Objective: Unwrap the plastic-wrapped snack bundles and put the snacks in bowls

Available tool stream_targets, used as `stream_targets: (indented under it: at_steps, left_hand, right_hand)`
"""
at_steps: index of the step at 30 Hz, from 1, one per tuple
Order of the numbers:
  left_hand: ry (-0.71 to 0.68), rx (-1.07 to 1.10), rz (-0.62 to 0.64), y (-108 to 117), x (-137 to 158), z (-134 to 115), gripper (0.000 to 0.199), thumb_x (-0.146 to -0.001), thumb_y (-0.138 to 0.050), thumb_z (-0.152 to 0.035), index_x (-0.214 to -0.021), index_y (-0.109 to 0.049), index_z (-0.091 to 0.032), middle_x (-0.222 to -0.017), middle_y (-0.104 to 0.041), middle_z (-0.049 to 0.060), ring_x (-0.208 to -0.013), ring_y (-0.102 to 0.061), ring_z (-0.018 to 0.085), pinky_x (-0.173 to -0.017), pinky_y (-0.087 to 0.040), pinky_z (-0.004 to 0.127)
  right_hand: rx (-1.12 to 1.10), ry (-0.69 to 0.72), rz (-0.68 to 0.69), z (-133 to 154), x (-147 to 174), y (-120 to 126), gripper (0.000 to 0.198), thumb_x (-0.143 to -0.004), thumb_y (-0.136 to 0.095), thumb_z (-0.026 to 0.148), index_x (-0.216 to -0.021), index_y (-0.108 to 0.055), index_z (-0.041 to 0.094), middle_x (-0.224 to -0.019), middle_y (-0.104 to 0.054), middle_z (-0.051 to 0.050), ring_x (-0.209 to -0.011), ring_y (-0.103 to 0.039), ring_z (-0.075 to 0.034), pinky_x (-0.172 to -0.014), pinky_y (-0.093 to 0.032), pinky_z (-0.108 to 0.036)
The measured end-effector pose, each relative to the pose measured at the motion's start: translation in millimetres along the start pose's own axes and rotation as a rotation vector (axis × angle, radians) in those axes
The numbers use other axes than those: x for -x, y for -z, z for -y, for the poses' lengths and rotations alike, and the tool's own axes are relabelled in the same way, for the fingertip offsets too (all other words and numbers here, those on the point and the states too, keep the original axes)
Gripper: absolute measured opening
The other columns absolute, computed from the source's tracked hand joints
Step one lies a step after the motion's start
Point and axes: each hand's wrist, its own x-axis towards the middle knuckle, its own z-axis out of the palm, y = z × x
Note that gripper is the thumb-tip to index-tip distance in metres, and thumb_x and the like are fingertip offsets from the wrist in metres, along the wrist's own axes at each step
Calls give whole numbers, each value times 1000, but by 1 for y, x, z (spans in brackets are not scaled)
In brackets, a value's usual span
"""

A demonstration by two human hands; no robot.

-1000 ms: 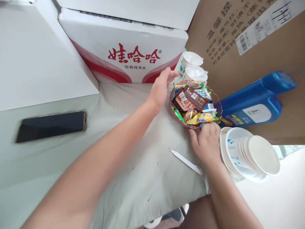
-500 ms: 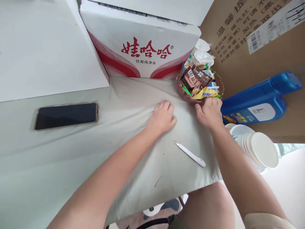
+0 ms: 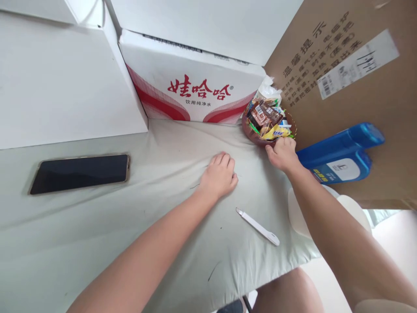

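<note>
My left hand (image 3: 219,174) lies palm down on the pale green cloth (image 3: 169,156), its fingers loosely bent and holding nothing. At the right, my right hand (image 3: 282,153) has its fingers closed over the near rim of a reddish, gold-edged bowl (image 3: 250,134), thumb on the outside. The bowl is filled with wrapped snacks (image 3: 265,115), brown, yellow and green. Between my forearms a white utility knife (image 3: 259,227) rests on the cloth, a short piece of blade showing at its upper left end.
A dark phone (image 3: 80,174) lies at the left. White boxes (image 3: 65,87) and a white-and-red carton (image 3: 198,93) stand along the back. On the right are a brown cardboard box (image 3: 358,108), a blue bottle (image 3: 339,152) leaning sideways and white containers (image 3: 298,213), partly behind my right arm.
The camera view has shifted, so the scene sits a little lower in the picture. My left hand stays on the cloth and my right hand stays at the bowl's rim.
</note>
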Motion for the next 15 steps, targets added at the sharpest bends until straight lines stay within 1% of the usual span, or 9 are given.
stream_targets:
  at_steps: [4, 8, 12, 15]
  left_hand:
    - [-5, -5, -16, -1, 0, 1, 40, -96, -49, -28, -125, -63, -4, -137, -62, 24, -140, -52, 36, -121, -42, 49]
    - [-6, -3, -26, -3, 0, 3, 41, -96, -48, -27, -126, -62, -3, -138, -61, 24, -140, -51, 37, -121, -41, 50]
    - [-13, 5, -28, -5, 0, 3, 40, -95, -47, -27, -125, -62, -4, -137, -61, 24, -140, -51, 37, -121, -40, 50]
    - [-5, 12, -16, -4, 0, 1, 39, -96, -46, -26, -125, -61, -5, -138, -61, 24, -141, -50, 37, -122, -39, 49]
  right_hand:
    - [-25, 15, -9, -8, -23, -6, 44, -94, -38, 43, -108, -55, 6, -116, -59, -28, -121, -46, -40, -111, -34, -61]
    - [-51, 4, 2, -13, -52, -11, 46, -92, -42, 45, -109, -56, 4, -119, -57, -30, -124, -45, -40, -112, -33, -61]
    - [-84, -15, 5, -10, -84, -14, 44, -92, -46, 44, -110, -56, 4, -121, -56, -29, -126, -44, -41, -112, -33, -62]
    - [-106, -41, 4, -2, -103, -12, 42, -93, -50, 42, -113, -56, 6, -127, -55, -29, -130, -43, -41, -112, -35, -62]
